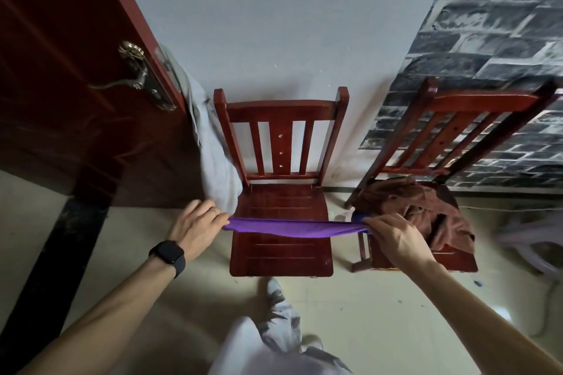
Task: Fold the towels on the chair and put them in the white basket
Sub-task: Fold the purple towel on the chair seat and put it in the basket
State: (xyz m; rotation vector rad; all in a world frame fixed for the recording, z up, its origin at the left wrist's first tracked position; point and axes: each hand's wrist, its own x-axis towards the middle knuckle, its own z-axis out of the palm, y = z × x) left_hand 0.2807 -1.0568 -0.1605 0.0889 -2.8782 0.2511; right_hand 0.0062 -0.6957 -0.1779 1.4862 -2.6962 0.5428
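A purple towel [292, 228] is stretched flat and taut over the seat of the middle red wooden chair [280, 198]. My left hand [198, 227] pinches its left end and my right hand [393, 237] pinches its right end. A crumpled brown towel [417, 207] lies heaped on the seat of a second red chair [457, 119] to the right. At the right edge, on the floor, a white basket [530, 250] shows only in part.
A dark red door [70, 85] with a metal handle stands open on the left. A grey cloth [213, 149] hangs between door and chair. My leg and shoe [277, 292] are just in front of the middle chair. Brick-patterned wall is on the right.
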